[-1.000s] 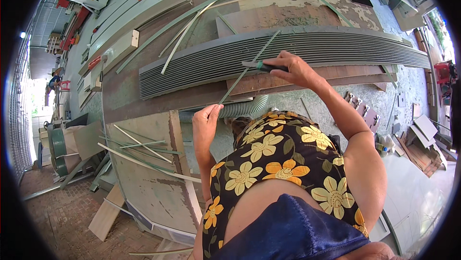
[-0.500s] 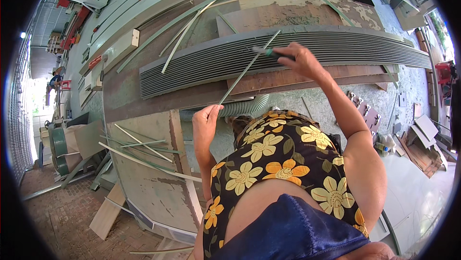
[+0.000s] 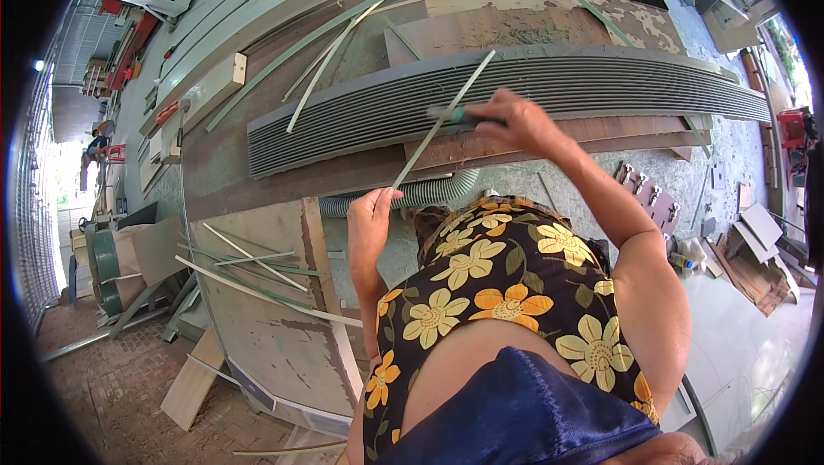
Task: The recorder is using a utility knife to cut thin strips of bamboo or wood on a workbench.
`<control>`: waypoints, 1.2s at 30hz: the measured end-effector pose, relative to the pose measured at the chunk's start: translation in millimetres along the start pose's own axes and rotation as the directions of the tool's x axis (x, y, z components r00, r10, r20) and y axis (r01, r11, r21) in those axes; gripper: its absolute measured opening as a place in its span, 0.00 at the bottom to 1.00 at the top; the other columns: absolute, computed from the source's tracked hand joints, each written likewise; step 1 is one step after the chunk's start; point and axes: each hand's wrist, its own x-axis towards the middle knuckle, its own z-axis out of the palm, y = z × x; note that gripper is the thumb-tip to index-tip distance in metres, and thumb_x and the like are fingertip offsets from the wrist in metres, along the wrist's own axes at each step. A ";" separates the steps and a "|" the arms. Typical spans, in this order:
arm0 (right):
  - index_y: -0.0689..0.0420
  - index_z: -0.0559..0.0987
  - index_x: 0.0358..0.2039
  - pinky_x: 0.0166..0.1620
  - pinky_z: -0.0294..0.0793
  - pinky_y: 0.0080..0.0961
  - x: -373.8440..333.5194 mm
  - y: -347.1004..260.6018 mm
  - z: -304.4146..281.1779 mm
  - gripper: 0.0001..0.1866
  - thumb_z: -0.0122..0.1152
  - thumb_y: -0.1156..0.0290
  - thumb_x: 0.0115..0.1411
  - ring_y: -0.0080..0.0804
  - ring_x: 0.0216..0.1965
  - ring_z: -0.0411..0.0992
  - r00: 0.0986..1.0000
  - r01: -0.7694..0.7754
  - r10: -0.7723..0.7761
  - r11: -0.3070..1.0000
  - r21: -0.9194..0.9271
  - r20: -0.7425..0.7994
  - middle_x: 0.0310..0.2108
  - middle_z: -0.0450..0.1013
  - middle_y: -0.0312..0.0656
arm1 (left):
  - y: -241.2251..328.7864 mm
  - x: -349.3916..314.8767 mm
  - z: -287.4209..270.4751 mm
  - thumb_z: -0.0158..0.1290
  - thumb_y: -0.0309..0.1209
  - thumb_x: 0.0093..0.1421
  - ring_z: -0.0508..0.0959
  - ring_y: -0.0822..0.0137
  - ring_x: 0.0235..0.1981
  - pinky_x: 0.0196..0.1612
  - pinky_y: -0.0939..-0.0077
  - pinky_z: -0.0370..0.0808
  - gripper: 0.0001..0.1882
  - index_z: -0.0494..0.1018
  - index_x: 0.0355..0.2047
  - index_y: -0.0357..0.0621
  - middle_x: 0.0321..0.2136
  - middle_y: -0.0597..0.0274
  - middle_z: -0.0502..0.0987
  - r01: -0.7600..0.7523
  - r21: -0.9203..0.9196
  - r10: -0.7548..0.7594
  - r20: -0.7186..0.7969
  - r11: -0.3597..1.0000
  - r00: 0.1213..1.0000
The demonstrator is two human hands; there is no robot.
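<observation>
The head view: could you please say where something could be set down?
Bare: the brown worktable between its left edge and the grooved panel; the pale bench below the loose strips. Crowded: among those strips and on the panel under the right hand.

We see a long grey grooved panel (image 3: 584, 87), matt and finely ridged. The thin pale-green strip (image 3: 470, 85) looks to us like smooth plastic. Motion blur hides from us the finish of the dark-handled tool with a green collar (image 3: 459, 115). We note a scuffed reddish-brown wooden-looking board (image 3: 481, 146), a corrugated plastic-looking grey-green hose (image 3: 446, 190), and a dark blue mask (image 3: 524, 409) of glossy, satin-like cloth.
</observation>
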 end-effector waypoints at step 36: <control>0.43 0.80 0.53 0.43 0.75 0.38 42.8 63.3 -11.0 0.20 0.63 0.57 0.60 0.45 0.38 0.75 0.962 -0.199 0.172 0.974 -0.109 -0.212 0.36 0.76 0.48 | -23.5 7.6 7.4 0.50 0.35 0.67 0.61 0.81 0.21 0.24 0.79 0.58 0.12 0.77 0.37 0.38 0.18 0.71 0.65 -0.046 -0.094 0.052 0.071 0.995 0.996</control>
